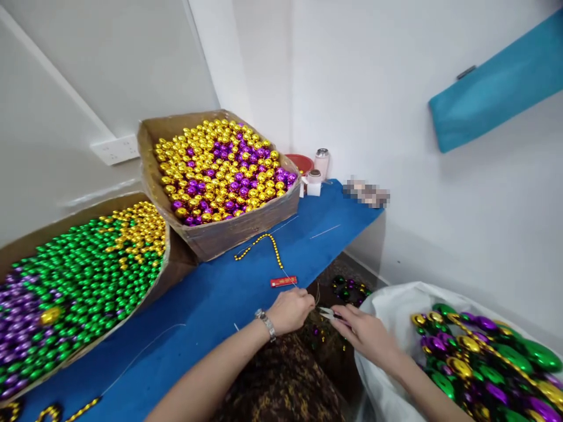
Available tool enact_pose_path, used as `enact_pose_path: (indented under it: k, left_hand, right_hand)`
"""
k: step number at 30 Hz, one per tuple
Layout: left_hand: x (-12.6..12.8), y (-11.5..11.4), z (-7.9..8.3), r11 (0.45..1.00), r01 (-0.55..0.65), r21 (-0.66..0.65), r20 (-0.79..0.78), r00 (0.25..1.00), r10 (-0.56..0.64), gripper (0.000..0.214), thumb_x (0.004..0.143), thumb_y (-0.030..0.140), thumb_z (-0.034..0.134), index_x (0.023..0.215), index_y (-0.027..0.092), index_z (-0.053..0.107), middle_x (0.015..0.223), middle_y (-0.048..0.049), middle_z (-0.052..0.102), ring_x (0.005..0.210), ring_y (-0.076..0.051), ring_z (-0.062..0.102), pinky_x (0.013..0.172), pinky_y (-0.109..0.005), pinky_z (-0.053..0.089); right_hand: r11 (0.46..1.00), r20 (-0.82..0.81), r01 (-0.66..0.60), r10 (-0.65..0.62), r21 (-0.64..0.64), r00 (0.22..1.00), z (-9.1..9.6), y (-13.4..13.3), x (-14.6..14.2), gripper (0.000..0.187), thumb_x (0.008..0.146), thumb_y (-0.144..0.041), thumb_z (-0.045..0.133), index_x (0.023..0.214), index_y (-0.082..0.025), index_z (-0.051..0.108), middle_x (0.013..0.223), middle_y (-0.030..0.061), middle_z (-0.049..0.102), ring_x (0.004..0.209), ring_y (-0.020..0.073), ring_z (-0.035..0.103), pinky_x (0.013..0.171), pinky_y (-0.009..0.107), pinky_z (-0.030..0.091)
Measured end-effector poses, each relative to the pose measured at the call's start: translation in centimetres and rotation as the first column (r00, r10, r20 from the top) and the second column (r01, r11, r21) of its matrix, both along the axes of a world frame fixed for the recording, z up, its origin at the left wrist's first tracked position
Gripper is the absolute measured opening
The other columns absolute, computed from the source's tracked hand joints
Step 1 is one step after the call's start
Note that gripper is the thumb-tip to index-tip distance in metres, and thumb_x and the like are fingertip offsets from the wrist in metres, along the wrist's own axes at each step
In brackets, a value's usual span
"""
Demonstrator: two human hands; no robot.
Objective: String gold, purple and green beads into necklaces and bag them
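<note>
in the head view, the fingers of the left hand [291, 309] are pinched together on a thin thread [289, 276], which runs ahead from them to a string of gold beads [277, 248] lying in a bend on the blue tabletop [229, 290], a little beyond the fingers. the fingers of the right hand [365, 333] are wrapped round small snips [328, 313], their pale blades pointing at the left fingertips and close to them; whether they touch the thread, i cannot tell. a red packet [284, 282] lies just ahead of the left fingers, and a metal wristwatch [265, 323] sits behind them on the wrist. farther ahead and to the left of both sets of fingers stands a cardboard box [241, 231] of gold and purple beads [224, 176], with a second box [178, 257] of mostly green beads [97, 269] left of it. right of the right fingers, a white sack [393, 299] holds bigger shiny beads [488, 363]
</note>
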State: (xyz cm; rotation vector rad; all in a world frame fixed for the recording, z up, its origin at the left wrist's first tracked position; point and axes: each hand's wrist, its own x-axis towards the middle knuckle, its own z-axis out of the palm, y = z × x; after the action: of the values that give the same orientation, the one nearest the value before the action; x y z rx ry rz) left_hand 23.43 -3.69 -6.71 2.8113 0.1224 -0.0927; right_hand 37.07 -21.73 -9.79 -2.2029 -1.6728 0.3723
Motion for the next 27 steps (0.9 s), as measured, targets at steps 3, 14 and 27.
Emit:
enact_pose_path:
  k: [3,14,27]
  left_hand:
    - [0.2,-0.1,0.2,1.0,0.003,0.029,0.006,1.0,-0.004,0.021,0.09,0.021,0.038,0.084,0.019,0.058,0.082,-0.005,0.06,0.078,-0.017,0.056,0.066,-0.025,0.042]
    - [0.1,-0.2,-0.3,0.999,-0.039,0.008,0.107,0.994,0.038,0.018,0.087,0.017,0.042,0.08,0.019,0.058,0.079,-0.0047,0.06,0.077,-0.018,0.055,0.067,-0.027,0.041]
    - [-7.9,6.3,5.5,0.624,-0.411,-0.664,0.315,0.603,0.733,0.02,0.085,0.035,0.052,0.078,0.018,0.061,0.072,-0.0015,0.062,0.072,-0.016,0.056,0.068,-0.027,0.043]
  right_hand:
    - [1.0,0.033,0.023,-0.024,0.012,0.999,-0.5,0.7,-0.3,0.033,0.093,-0.042,0.034,0.104,-0.024,0.059,0.085,0.0042,0.065,0.07,0.0161,0.064,0.058,0.024,0.045]
    - [0.996,0.15,0.068,-0.076,0.056,0.986,-2.0,1.1,0.0,0.031,0.093,-0.041,0.035,0.094,-0.026,0.062,0.079,0.0006,0.064,0.068,0.0145,0.065,0.053,0.021,0.045]
    - [0.998,0.425,0.007,-0.033,0.062,0.905,-0.3,12.8,3.8,0.031,0.092,-0.036,0.045,0.118,-0.022,0.054,0.101,0.0071,0.059,0.094,0.0193,0.057,0.076,0.031,0.047]
